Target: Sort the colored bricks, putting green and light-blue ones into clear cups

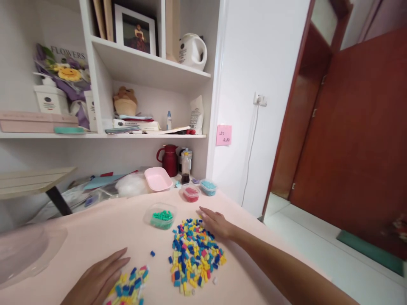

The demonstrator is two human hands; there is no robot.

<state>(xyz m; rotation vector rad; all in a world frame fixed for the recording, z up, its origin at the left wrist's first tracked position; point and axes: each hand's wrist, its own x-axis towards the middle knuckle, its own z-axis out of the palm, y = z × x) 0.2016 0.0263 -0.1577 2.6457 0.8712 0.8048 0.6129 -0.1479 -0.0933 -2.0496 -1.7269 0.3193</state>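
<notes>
A large pile of small plastic building bricks [195, 256], mostly blue, yellow, teal and pale yellow, spreads over the table. At its upper right edge lies my right hand [216, 223], palm down with fingers stretched out. My left hand [103, 273] rests beside a smaller pile of mixed bricks [132, 286] at the lower left, its fingers extended and close together. No brick shows in either hand, though the palms are hidden. Between the piles sits a single dark blue brick [153, 253]. A clear tub [146, 217] of green bricks [163, 216] stands behind the large pile.
Farther back are a tub of red bricks [191, 194] and a tub of light blue bricks [208, 187]. A pink tray [158, 178], a dark red jug [169, 161] and a bottle [186, 168] stand behind them. A transparent plastic container [28, 254] lies at the left.
</notes>
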